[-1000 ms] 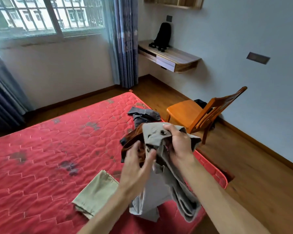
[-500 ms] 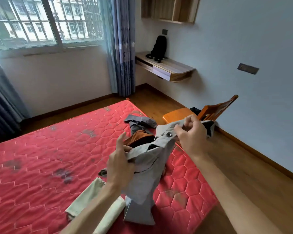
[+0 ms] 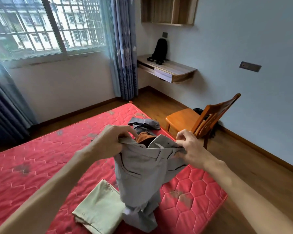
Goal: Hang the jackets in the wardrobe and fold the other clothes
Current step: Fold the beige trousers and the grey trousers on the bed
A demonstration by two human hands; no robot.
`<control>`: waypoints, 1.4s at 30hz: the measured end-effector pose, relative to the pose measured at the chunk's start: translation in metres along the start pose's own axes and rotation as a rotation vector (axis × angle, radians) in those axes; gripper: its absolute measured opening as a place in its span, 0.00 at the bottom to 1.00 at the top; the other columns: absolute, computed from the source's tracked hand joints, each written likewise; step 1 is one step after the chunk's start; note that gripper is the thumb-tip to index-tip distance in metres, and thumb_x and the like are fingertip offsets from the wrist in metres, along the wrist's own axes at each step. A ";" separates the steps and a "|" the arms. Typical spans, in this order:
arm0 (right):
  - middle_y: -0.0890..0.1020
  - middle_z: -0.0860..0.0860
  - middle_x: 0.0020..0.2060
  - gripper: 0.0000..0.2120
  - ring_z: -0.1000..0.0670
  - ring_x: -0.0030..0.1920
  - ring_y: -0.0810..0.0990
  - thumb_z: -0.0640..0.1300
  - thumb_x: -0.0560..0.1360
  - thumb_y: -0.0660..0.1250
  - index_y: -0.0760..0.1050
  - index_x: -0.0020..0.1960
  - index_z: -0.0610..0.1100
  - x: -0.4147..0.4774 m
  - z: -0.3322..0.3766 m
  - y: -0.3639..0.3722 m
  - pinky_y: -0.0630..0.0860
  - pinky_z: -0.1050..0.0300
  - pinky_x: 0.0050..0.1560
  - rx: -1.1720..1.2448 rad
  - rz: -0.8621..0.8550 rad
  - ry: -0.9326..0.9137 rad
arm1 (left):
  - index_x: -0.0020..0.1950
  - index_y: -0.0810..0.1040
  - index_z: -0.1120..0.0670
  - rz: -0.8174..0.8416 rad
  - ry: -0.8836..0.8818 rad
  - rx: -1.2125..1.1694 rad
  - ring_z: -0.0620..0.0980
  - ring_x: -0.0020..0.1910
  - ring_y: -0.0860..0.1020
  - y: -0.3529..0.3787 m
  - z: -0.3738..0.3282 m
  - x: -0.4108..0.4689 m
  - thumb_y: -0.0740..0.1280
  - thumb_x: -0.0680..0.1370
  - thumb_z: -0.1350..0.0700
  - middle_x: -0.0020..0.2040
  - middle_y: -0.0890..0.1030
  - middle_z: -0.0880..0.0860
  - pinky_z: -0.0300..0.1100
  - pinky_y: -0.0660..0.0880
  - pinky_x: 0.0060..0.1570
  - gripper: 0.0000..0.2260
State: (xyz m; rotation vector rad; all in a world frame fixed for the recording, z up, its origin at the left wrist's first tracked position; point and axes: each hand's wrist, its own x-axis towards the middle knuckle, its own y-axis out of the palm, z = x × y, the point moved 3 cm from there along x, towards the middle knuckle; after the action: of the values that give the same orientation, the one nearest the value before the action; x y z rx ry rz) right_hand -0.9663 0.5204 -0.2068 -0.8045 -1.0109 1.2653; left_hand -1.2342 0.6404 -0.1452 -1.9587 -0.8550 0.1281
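Note:
A pair of light grey trousers hangs over the red mattress, held up by the waistband. My left hand grips the waistband's left end and my right hand pinches its right end. The legs trail down onto the mattress near its front edge. Behind the waistband lies a brown garment, mostly hidden, and further back a dark grey garment. A folded pale green garment lies flat on the mattress to the left of the trouser legs.
An orange wooden chair stands on the wooden floor just right of the mattress. A wall-mounted desk with a black backpack is at the back right, a curtained window behind the bed.
My hands have moved apart and spread the trousers' waistband out level. The bunched trousers now hang open, facing me. The view has tilted upward a little.

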 end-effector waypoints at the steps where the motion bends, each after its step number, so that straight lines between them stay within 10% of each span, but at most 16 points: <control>1: 0.72 0.51 0.54 0.10 0.50 0.58 0.71 0.45 0.75 0.73 0.82 0.55 0.45 0.001 0.001 -0.004 0.71 0.53 0.62 0.029 0.023 -0.029 | 0.50 0.84 0.45 0.085 0.011 0.073 0.36 0.39 0.79 -0.005 0.004 0.001 0.68 0.63 0.72 0.39 0.83 0.40 0.27 0.73 0.38 0.26; 5: 0.80 0.57 0.45 0.05 0.55 0.47 0.79 0.47 0.78 0.69 0.75 0.51 0.55 0.006 0.009 -0.042 0.77 0.50 0.49 0.174 0.021 -0.072 | 0.39 0.79 0.51 0.172 -0.069 0.202 0.46 0.35 0.73 -0.029 0.023 0.005 0.75 0.70 0.62 0.32 0.78 0.47 0.36 0.68 0.35 0.08; 8: 0.81 0.53 0.41 0.06 0.50 0.42 0.80 0.51 0.79 0.66 0.75 0.51 0.49 0.010 0.021 -0.067 0.78 0.46 0.43 0.031 -0.169 -0.164 | 0.31 0.64 0.51 0.076 -0.043 0.222 0.48 0.30 0.62 -0.036 0.030 0.006 0.75 0.74 0.57 0.28 0.65 0.48 0.42 0.63 0.32 0.20; 14: 0.83 0.49 0.42 0.12 0.48 0.40 0.84 0.49 0.82 0.59 0.71 0.64 0.49 0.024 0.028 -0.087 0.81 0.50 0.40 -0.230 -0.108 -0.359 | 0.42 0.75 0.50 -0.117 0.133 0.408 0.46 0.33 0.71 -0.035 0.026 0.000 0.64 0.81 0.52 0.35 0.76 0.45 0.40 0.65 0.30 0.09; 17: 0.84 0.62 0.45 0.22 0.60 0.43 0.83 0.51 0.81 0.58 0.65 0.75 0.54 0.020 0.033 -0.108 0.81 0.63 0.47 -0.108 -0.122 -0.401 | 0.48 0.76 0.48 -0.048 0.226 0.250 0.39 0.34 0.73 -0.054 0.006 0.003 0.63 0.82 0.47 0.37 0.76 0.40 0.36 0.71 0.36 0.08; 20: 0.78 0.78 0.43 0.27 0.72 0.43 0.78 0.55 0.73 0.72 0.76 0.69 0.46 0.005 0.054 -0.130 0.71 0.77 0.46 0.155 -0.028 -0.454 | 0.49 0.75 0.48 0.110 0.267 0.256 0.41 0.34 0.74 -0.072 -0.016 -0.001 0.65 0.76 0.33 0.36 0.76 0.40 0.37 0.72 0.36 0.18; 23: 0.82 0.64 0.37 0.18 0.61 0.39 0.80 0.60 0.66 0.78 0.84 0.51 0.52 -0.002 0.074 -0.137 0.73 0.66 0.40 0.090 0.186 -0.483 | 0.45 0.71 0.39 0.245 0.275 0.374 0.41 0.34 0.73 -0.075 -0.035 -0.002 0.69 0.67 0.27 0.34 0.75 0.41 0.37 0.71 0.34 0.20; 28: 0.72 0.63 0.36 0.03 0.65 0.38 0.73 0.51 0.74 0.74 0.82 0.42 0.55 0.009 0.079 -0.147 0.61 0.69 0.35 -0.236 0.172 -0.465 | 0.53 0.80 0.36 0.307 0.332 0.428 0.35 0.38 0.71 -0.075 -0.048 0.009 0.71 0.75 0.43 0.42 0.72 0.37 0.30 0.64 0.35 0.08; 33: 0.72 0.57 0.45 0.08 0.57 0.34 0.69 0.42 0.75 0.70 0.81 0.45 0.55 0.022 0.095 -0.154 0.58 0.68 0.32 -0.391 0.073 -0.476 | 0.46 0.85 0.46 0.157 0.449 0.468 0.47 0.54 0.75 -0.087 -0.063 0.023 0.70 0.72 0.63 0.63 0.72 0.46 0.48 0.76 0.51 0.12; 42: 0.64 0.47 0.75 0.11 0.56 0.45 0.77 0.45 0.72 0.75 0.82 0.54 0.50 0.044 0.158 -0.167 0.78 0.54 0.47 -0.266 -0.002 -0.639 | 0.41 0.88 0.48 -0.118 0.607 0.084 0.59 0.76 0.62 -0.093 -0.114 0.035 0.72 0.75 0.65 0.77 0.63 0.60 0.58 0.63 0.72 0.12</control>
State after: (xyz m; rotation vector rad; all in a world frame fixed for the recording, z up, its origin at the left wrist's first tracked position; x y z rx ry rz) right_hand -1.0503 0.5303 0.0111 -0.5997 -1.7185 1.4404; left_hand -1.2079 0.6059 -0.0001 -1.7159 -0.5453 -0.4710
